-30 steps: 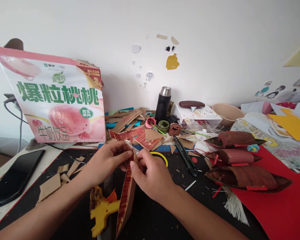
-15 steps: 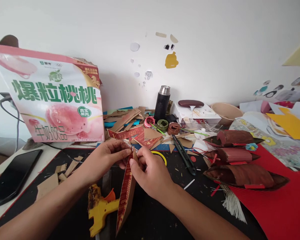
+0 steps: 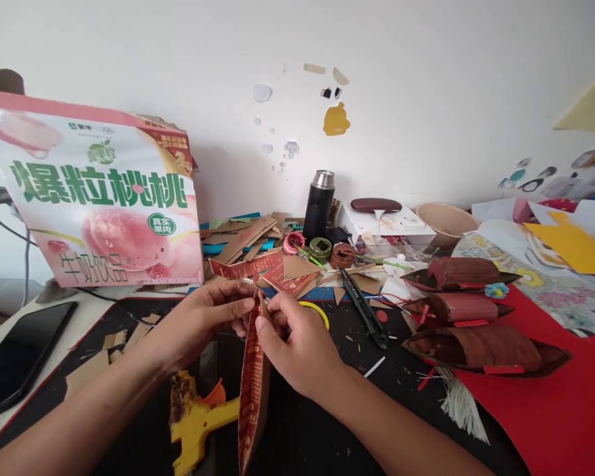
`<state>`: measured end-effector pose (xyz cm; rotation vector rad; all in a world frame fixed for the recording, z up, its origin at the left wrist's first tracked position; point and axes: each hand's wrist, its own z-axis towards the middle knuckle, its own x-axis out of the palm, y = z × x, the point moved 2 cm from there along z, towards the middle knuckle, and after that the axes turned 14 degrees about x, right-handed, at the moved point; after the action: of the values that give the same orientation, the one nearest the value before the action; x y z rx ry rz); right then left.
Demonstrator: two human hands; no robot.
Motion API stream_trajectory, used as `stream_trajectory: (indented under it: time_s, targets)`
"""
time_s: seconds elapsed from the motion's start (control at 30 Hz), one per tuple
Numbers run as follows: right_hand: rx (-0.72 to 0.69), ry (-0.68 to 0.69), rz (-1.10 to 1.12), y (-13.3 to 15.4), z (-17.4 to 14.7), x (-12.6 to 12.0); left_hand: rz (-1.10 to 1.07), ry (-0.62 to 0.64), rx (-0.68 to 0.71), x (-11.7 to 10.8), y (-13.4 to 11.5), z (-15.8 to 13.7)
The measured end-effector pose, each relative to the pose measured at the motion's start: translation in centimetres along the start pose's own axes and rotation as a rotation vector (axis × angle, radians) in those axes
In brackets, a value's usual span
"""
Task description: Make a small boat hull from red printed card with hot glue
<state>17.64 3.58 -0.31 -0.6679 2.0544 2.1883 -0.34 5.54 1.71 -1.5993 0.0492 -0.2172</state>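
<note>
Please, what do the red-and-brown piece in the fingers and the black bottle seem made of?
Long red-and-brown piece: likely cardboard; one face printed red, another plain matt brown.
Black cylindrical silver-capped bottle: perhaps coated metal; satin body, cap shining like steel.

Can make out red-printed cardboard in the folded piece (image 3: 252, 396) at lower centre and smooth yellow plastic on the glue gun (image 3: 193, 423) at lower left. Can also see a glossy black phone (image 3: 27, 357) at far left, shiny metal topping the flask (image 3: 317, 210) mid-frame and slick print on the upper-left carton (image 3: 104, 228).
</note>
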Motion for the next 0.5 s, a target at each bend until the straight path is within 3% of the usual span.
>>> stream_trajectory:
  time_s: [0.27,0.5]
  targets:
    - [0.010,0.025,0.079,0.0,-0.1,0.1,-0.135,0.021,-0.037,0.3,0.3,-0.1]
    - [0.013,-0.050,0.011,0.0,-0.1,0.0,0.059,-0.029,0.023,0.9,-0.4,-0.3]
